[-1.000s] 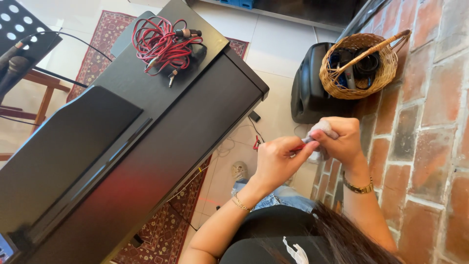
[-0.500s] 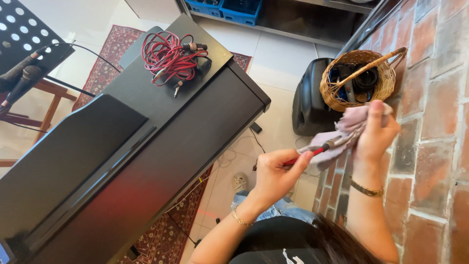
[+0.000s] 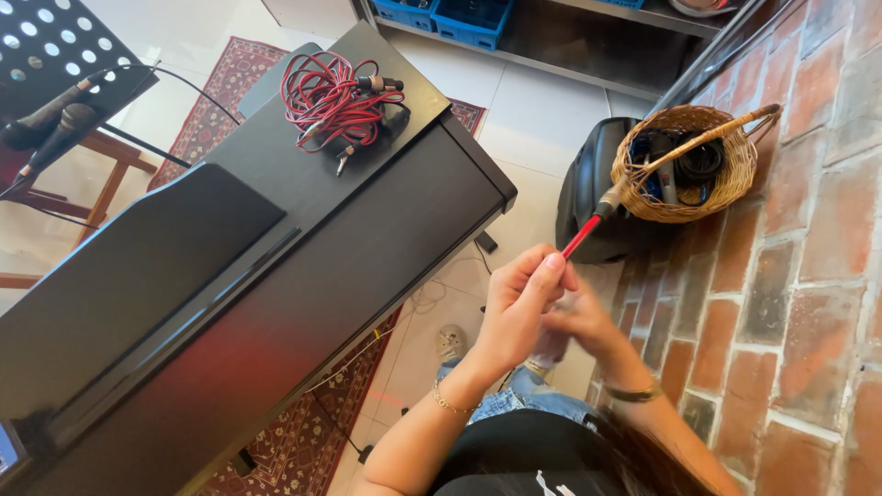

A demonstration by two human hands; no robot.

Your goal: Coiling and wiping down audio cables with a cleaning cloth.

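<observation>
The left hand (image 3: 519, 308) is closed around a red cable plug (image 3: 588, 230), pinching its red sleeve between thumb and fingertips so that the grey metal tip points up and away toward the wicker basket (image 3: 726, 179). The right hand (image 3: 579, 321) sits just behind and below the left one, blurred; it looks curled, and a pale bit of something, perhaps a cloth, shows beneath it, but I cannot tell whether it grips that or anything else. The plug hangs in the air between the hands and the basket, well apart from the bundle of red cable (image 3: 333, 103) lying on top of the black piano (image 3: 276, 266), to the basket's left. As a judgement: the grip is near the sleeve's end, so the plug could slip or twist out if the right hand tugs on it, and its tip could knock the basket's handle, which is close. The cord running from the plug is hidden behind the hands, so where it leads cannot be seen. The basket's contents are dark and tangled, a microphone and coiled leads perhaps. The black speaker (image 3: 597, 197) under the basket is partly covered by it.
</observation>
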